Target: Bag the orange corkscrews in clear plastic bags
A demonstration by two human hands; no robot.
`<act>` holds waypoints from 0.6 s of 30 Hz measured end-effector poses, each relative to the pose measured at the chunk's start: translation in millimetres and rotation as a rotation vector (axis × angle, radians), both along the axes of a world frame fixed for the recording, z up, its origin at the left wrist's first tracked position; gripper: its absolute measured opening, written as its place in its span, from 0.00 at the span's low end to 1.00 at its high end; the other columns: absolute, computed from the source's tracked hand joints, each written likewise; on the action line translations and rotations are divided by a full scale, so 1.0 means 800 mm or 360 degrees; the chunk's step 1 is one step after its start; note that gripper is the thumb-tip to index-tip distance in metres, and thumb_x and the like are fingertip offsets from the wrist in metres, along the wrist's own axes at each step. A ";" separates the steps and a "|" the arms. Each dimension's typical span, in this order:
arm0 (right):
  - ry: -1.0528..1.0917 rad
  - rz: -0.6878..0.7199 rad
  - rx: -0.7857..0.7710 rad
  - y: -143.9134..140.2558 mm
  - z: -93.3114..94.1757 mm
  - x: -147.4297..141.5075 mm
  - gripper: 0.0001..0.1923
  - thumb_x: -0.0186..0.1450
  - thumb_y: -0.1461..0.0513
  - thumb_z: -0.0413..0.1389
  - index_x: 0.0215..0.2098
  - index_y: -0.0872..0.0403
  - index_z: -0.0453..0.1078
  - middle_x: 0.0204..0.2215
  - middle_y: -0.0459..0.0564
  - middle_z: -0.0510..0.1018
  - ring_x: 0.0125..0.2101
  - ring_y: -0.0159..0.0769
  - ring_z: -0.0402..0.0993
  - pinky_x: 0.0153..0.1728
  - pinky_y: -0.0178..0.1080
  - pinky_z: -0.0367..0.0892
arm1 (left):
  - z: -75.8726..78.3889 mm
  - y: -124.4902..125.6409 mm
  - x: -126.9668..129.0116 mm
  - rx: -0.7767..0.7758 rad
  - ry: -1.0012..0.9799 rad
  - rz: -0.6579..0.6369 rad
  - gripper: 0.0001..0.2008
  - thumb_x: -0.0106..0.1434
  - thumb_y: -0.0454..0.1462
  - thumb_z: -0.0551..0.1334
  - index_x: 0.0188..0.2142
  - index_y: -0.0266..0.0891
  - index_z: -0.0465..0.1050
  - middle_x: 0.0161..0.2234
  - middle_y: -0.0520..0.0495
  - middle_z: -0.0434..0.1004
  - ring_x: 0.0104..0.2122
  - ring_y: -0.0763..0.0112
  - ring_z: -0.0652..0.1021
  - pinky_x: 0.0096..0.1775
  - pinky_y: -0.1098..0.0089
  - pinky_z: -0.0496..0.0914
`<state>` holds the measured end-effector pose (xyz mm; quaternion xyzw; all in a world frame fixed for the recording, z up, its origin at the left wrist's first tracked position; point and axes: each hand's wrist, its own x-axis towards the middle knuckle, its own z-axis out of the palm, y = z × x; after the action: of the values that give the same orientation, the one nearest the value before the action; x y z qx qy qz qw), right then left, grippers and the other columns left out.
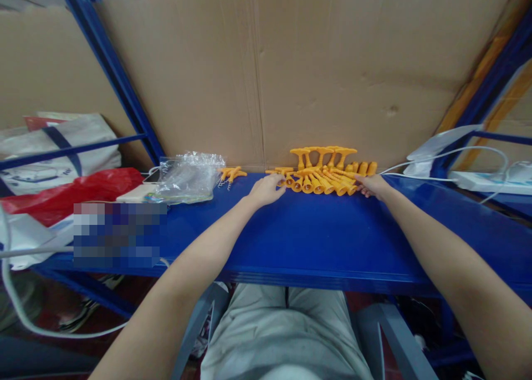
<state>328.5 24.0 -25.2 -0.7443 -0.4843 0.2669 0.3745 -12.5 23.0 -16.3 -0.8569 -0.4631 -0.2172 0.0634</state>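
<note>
A row of yellow plastic corkscrews (318,185) lies on the blue shelf top, the round open ends of their sleeves facing me. Behind them, several T-shaped yellow handles (323,152) stand up against the cardboard. My left hand (266,190) is at the row's left end, its fingers and thumb curled around a yellow corkscrew there. At the right end, my right hand (374,186) has its fingers closed on the outermost corkscrew, partly hiding it. Yellow handles with bare metal spirals (230,175) lie to the left of my left hand.
A clear plastic bag (191,178) and a red bag (75,191) lie on the left, near a white cloth bag (62,153). Cardboard (257,64) walls the back. A power strip (494,181) with white cables sits at the right. Blue posts (108,64) frame the shelf.
</note>
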 end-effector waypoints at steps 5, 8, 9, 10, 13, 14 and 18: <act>-0.0655 -0.0044 -0.0165 -0.003 0.009 -0.008 0.25 0.72 0.53 0.43 0.35 0.61 0.75 0.22 0.61 0.75 0.34 0.52 0.78 0.38 0.54 0.73 | 0.005 -0.003 -0.001 -0.0089 0.0082 0.0054 0.13 0.66 0.39 0.56 0.44 0.40 0.77 0.45 0.44 0.81 0.46 0.61 0.80 0.48 0.64 0.73; -0.0895 -0.0027 -0.0176 -0.001 0.006 -0.008 0.28 0.72 0.53 0.40 0.43 0.64 0.75 0.33 0.69 0.79 0.46 0.58 0.77 0.47 0.55 0.71 | 0.008 -0.008 0.002 -0.0133 0.0165 0.0097 0.13 0.66 0.39 0.55 0.42 0.40 0.78 0.44 0.45 0.82 0.45 0.61 0.80 0.47 0.66 0.73; -0.0962 -0.0033 -0.0164 -0.001 0.005 -0.008 0.28 0.72 0.53 0.39 0.46 0.64 0.75 0.38 0.69 0.79 0.50 0.58 0.75 0.49 0.55 0.69 | 0.009 -0.009 0.003 -0.0141 0.0186 0.0112 0.13 0.66 0.40 0.55 0.42 0.41 0.78 0.43 0.45 0.82 0.45 0.61 0.80 0.47 0.66 0.73; -0.1046 -0.0036 -0.0159 -0.001 0.005 -0.008 0.28 0.72 0.53 0.39 0.50 0.64 0.73 0.42 0.70 0.78 0.53 0.58 0.73 0.51 0.55 0.67 | 0.010 -0.010 0.003 -0.0148 0.0200 0.0131 0.13 0.66 0.40 0.55 0.42 0.41 0.78 0.43 0.45 0.82 0.45 0.61 0.80 0.47 0.67 0.73; -0.1248 -0.0018 -0.0206 -0.006 0.005 -0.010 0.30 0.73 0.54 0.36 0.56 0.66 0.70 0.52 0.73 0.74 0.57 0.58 0.69 0.55 0.55 0.63 | 0.012 -0.008 0.002 -0.0162 0.0205 0.0222 0.14 0.67 0.40 0.54 0.42 0.40 0.78 0.44 0.45 0.81 0.46 0.61 0.79 0.47 0.67 0.72; -0.1296 0.0004 -0.0235 -0.008 0.005 -0.010 0.31 0.73 0.54 0.35 0.57 0.68 0.69 0.53 0.75 0.73 0.57 0.59 0.68 0.55 0.55 0.63 | 0.013 -0.006 0.000 -0.0161 0.0197 0.0266 0.15 0.67 0.39 0.53 0.42 0.40 0.78 0.44 0.44 0.81 0.46 0.60 0.79 0.47 0.66 0.72; -0.1461 0.0098 -0.0298 -0.009 0.005 -0.006 0.32 0.73 0.56 0.33 0.57 0.70 0.68 0.53 0.77 0.72 0.57 0.60 0.68 0.55 0.56 0.63 | 0.015 0.005 -0.019 -0.0118 0.0120 0.0593 0.16 0.66 0.37 0.53 0.48 0.37 0.76 0.50 0.39 0.77 0.53 0.56 0.75 0.53 0.62 0.69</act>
<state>323.6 17.1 -21.5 -0.8012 -0.5956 -0.0364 0.0447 -27.8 26.8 -4.4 -0.7656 -0.6188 -0.1522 0.0881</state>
